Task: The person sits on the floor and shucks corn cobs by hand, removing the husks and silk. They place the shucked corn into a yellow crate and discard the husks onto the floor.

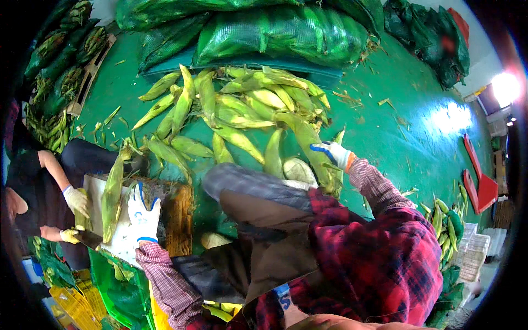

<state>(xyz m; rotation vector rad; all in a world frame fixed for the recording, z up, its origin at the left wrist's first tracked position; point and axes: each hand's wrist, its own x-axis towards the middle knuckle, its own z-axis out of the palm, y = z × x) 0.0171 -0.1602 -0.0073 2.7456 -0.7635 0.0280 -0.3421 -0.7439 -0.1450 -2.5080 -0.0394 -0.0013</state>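
My right hand (335,152), in a white glove with blue on its fingers, grips a large unhusked ear of corn (305,134) to the right of my knee. My left hand (144,210), gloved alike, is held with fingers apart over a white board (126,243) and holds nothing. Just left of it, an unhusked corn ear (111,202) lies across the board. Before me, a heap of green corn ears (255,103) spreads over the green floor (363,111).
A co-worker's gloved hand (77,202) is on a corn ear at the board's left; their other hand (69,235) holds a knife (90,239). Full green mesh sacks (280,35) lie behind the heap. A yellow crate (74,307) stands lower left, a red tool (486,192) far right.
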